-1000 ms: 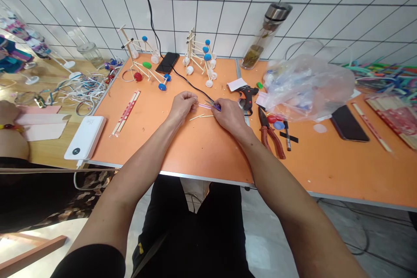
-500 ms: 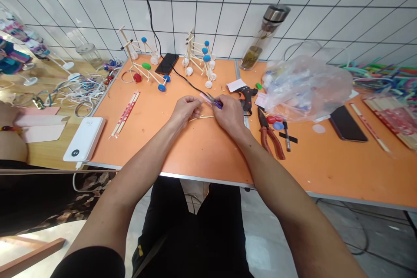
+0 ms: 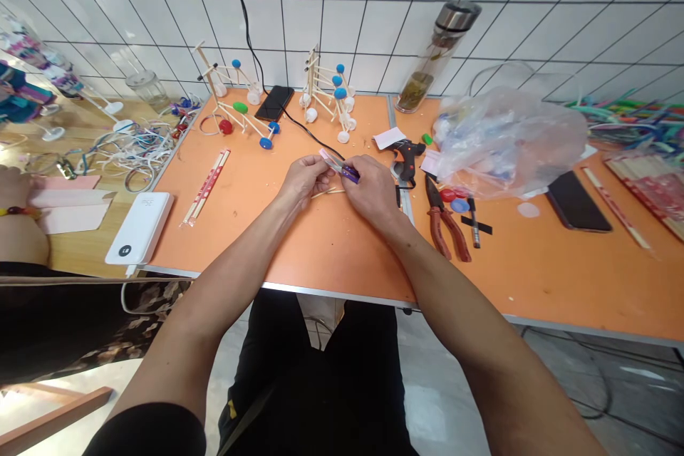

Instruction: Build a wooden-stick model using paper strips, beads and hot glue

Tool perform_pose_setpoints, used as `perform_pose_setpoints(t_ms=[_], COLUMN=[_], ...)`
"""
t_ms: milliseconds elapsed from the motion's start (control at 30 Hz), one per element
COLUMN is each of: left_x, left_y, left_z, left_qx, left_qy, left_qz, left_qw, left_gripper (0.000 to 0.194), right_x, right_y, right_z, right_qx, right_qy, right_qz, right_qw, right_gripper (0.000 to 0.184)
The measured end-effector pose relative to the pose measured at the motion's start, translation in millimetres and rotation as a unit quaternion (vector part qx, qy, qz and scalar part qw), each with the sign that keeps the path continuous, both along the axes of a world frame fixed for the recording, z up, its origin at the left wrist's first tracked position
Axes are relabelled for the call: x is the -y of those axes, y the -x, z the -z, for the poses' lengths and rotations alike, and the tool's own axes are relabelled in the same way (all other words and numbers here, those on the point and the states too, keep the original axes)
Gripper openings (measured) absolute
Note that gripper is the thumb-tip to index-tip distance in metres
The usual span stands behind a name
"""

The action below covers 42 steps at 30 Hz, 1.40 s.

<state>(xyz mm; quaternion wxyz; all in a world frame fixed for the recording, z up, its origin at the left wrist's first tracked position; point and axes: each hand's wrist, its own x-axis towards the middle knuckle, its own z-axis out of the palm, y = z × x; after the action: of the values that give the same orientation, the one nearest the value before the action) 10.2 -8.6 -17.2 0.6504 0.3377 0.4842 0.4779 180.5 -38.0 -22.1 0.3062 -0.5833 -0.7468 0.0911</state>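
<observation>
Showing at the left edge, a co-worker's arm [image 3: 24,235] is cut off. At mid-frame, the left hand [image 3: 303,179] pinches a partly hidden pink strip [image 3: 324,154]; beside it, the right hand [image 3: 370,189] curls its fingers around purple-handled scissors [image 3: 350,173], blade contact unclear.

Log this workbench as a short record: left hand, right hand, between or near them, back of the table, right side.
Left hand: appears to pinch a pink strip
Right hand: holds purple-handled scissors, blades pointing toward the left hand
Near the hands: thin wooden sticks on the orange table
Back of the table: two stick-and-ball models, a dark phone, a clear bottle
Right side: black glue gun, red-handled pliers, plastic bag
</observation>
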Motion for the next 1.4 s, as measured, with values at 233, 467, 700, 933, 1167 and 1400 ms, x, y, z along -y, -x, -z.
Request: perform_pose_setpoints(t_ms=[233,467,700,933,1167,1400], left_x=[0,2,-2,-9,-10,-4], left_y=[1,1,6,17,17,15], left_z=[0.0,-3.7,-8.6,-11.0,-2.2,-0.6], left_qx=[-0.004,-0.006,0.016,0.049,-0.004,-0.048], left_qy=[-0.009,-0.011,0.008,-0.019,-0.078,-0.12], left_qz=[0.002,-0.008,-0.042,-0.039,0.037,0.098], left_qw=[1.0,1.0,0.999,0.998,0.996,0.987], left_gripper=[0.029,0.032,0.031,0.03,0.029,0.026], right_x=[-6,-4,-4,-4,-3,1], right_y=[-2,-2,-4,-10,-11,-11], right_z=[2.2,-0.4,-10.6,-12.7,-15.1,-18.7], right_qx=[-0.059,-0.071,-0.224,-0.369,-0.396,-0.375], right_qy=[-0.008,-0.006,0.04,0.169,0.205,0.189], right_qz=[-0.008,-0.002,0.015,-0.061,-0.06,-0.062], right_qw=[0.998,0.997,0.974,0.912,0.893,0.906], right_gripper=[0.017,0.017,0.013,0.03,0.049,0.036])
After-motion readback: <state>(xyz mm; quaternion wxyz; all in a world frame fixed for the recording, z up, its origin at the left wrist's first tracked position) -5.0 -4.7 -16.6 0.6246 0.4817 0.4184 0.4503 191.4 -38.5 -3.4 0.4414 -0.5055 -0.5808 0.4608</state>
